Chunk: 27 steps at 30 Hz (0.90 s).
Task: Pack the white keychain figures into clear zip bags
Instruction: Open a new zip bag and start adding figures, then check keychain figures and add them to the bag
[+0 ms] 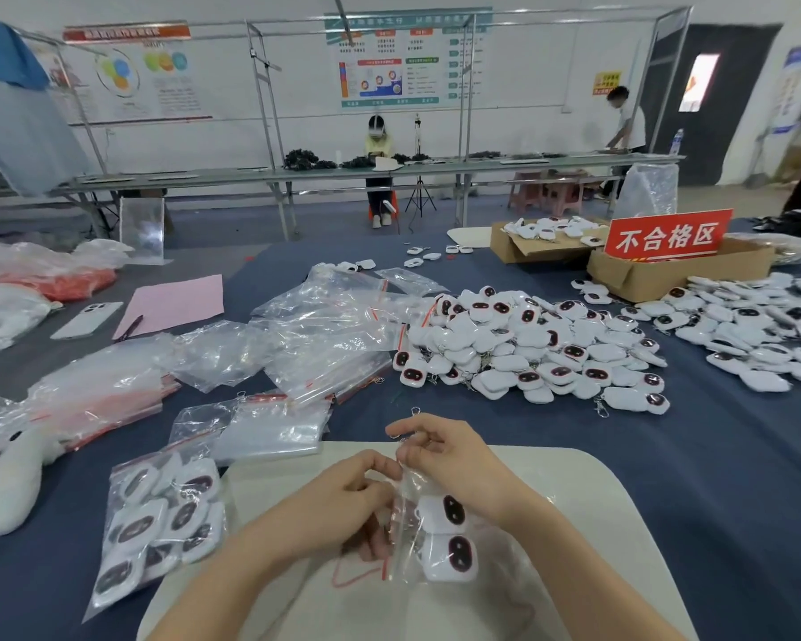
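A clear zip bag (408, 511) with a red zip strip hangs between my hands above a white board (574, 525). Two white keychain figures (447, 534) with dark oval faces sit inside it. My left hand (343, 497) pinches the bag's top edge from the left, and my right hand (440, 455) pinches it from the right. A large heap of loose white figures (528, 349) lies on the blue cloth ahead. Empty zip bags (324, 335) are piled to the left of that heap. A filled bag of figures (158, 525) lies at my left.
Two cardboard boxes (639, 270) stand at the back right, one with a red sign (667, 235). More figures (759, 330) spread along the right. A white plush piece (15, 483), a phone (86, 320) and pink paper (172, 303) lie left. Two people work at a far table.
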Motion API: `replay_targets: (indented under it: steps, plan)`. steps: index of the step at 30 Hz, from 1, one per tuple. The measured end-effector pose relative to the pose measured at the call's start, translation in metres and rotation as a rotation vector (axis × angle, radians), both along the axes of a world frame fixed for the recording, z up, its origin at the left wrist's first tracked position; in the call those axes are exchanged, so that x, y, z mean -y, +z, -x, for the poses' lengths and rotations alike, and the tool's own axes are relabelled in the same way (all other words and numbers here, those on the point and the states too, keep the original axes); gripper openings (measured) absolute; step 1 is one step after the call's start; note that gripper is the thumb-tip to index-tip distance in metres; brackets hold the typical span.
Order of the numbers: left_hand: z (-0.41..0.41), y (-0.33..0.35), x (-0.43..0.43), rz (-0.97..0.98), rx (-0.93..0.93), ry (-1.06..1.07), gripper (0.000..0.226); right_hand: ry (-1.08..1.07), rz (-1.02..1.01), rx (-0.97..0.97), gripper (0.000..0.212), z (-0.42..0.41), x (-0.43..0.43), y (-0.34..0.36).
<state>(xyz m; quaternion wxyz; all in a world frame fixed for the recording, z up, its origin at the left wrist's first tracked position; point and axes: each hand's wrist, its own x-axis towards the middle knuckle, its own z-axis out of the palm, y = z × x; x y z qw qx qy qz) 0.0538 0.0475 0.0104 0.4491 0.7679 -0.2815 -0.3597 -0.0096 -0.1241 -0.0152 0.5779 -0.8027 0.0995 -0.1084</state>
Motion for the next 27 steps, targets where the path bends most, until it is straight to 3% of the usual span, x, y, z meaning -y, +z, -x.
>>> replay_targets:
  steps: [3, 6, 8, 11, 15, 18, 24, 27]
  plan:
    - [-0.025, 0.013, -0.002, 0.062, 0.131, 0.11, 0.015, -0.007, -0.027, 0.026, 0.019, -0.002, 0.006, 0.002]
    - [-0.043, 0.012, 0.006, 0.169, 0.17, 0.279, 0.013, -0.097, 0.073, 0.058, 0.019, -0.006, 0.015, 0.003]
    - [-0.046, 0.002, 0.019, 0.219, 0.195, 0.275, 0.013, -0.138, 0.148, 0.059, 0.019, -0.012, 0.017, 0.003]
    - [-0.048, -0.017, 0.046, 0.229, 0.397, 0.232, 0.015, -0.18, 0.28, 0.084, 0.023, -0.024, 0.023, 0.0]
    - [-0.056, -0.038, 0.087, 0.126, 0.589, 0.242, 0.02, -0.347, 0.301, 0.102, 0.026, -0.034, 0.044, -0.006]
    - [-0.069, -0.052, 0.111, -0.126, 0.848, 0.317, 0.039, -0.437, 0.17, 0.094, 0.029, -0.034, 0.06, -0.019]
    - [-0.1, -0.054, 0.137, -0.266, 0.935, 0.388, 0.059, -0.468, 0.057, 0.132, 0.032, -0.037, 0.071, -0.026]
    - [-0.103, -0.055, 0.139, -0.222, 0.894, 0.432, 0.043, -0.467, 0.054, 0.137, 0.031, -0.036, 0.07, -0.028]
